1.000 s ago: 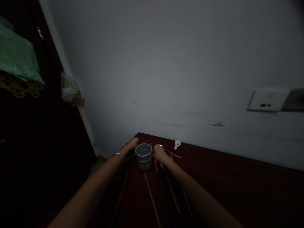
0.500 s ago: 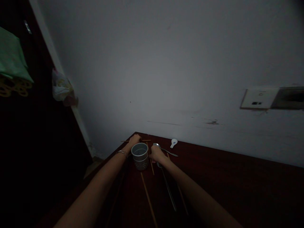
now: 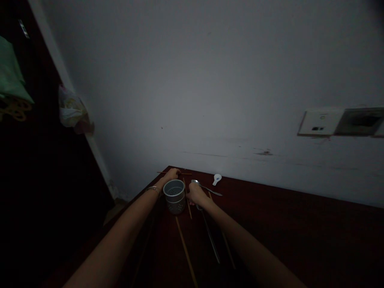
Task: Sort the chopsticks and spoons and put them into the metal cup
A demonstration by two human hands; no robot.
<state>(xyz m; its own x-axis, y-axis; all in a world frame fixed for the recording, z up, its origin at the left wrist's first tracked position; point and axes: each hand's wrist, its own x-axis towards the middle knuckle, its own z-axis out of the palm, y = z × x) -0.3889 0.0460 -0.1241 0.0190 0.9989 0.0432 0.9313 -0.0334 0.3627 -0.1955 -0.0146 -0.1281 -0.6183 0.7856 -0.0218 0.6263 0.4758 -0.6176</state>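
Note:
At the far left corner of the dark table, my left hand (image 3: 173, 173) is closed around the middle of a wooden chopstick (image 3: 186, 174), whose ends stick out on both sides. In front of that hand stands a grey metal holder (image 3: 174, 196) with small holes, upright. My right hand (image 3: 196, 193) is to the right of the holder, fingers curled against a second chopstick (image 3: 189, 210); its grip is partly hidden. Beside and partly behind this hand lies a metal spoon (image 3: 195, 182). A longer metal spoon (image 3: 212, 240) extends from under the wrist toward me.
A white spoon (image 3: 217, 179) lies near the wall. More chopsticks rest on the table, one (image 3: 186, 252) in front of the holder and another (image 3: 228, 250) by my right forearm. A plastic bag (image 3: 72, 110) hangs at the left; a socket (image 3: 319, 123) is on the wall.
My left hand has shifted slightly right and away from me with its chopstick. My right hand stays about where it was. The whole view has moved a little.

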